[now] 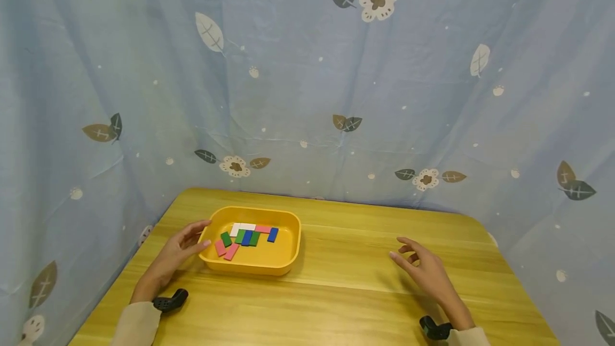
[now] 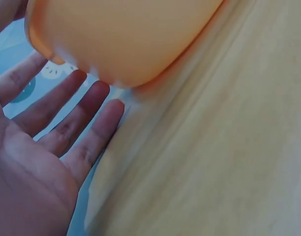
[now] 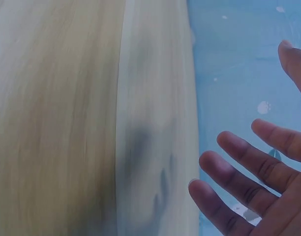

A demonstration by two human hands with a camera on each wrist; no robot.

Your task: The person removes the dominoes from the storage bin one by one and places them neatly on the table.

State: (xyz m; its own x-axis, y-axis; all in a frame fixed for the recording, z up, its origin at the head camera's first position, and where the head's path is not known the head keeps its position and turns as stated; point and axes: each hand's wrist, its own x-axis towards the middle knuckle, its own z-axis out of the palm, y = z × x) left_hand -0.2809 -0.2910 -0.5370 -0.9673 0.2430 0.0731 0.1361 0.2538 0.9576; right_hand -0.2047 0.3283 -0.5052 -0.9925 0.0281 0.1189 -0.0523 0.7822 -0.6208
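Observation:
A yellow plastic tray (image 1: 261, 269) stands on the left part of the table, with several small flat tiles inside. Among them are white tiles (image 1: 247, 227), pink tiles (image 1: 231, 252), green tiles (image 1: 226, 238) and blue tiles (image 1: 273, 235). At the tray's left end is my left hand (image 1: 175, 254), thumb and index fingertips at the rim. Its other fingers, in the left wrist view, lie nearly straight beside the tray's outer wall (image 2: 126, 39). Above the table's right side hovers my right hand (image 1: 425, 271), fingers spread and loosely bent, holding nothing.
The wood-grain table (image 1: 355, 260) has rounded far corners. A pale blue curtain (image 1: 298, 79) with flowers and leaves hangs behind and along both sides. Black wrist devices sit on the left wrist (image 1: 170, 301) and right wrist (image 1: 434, 329).

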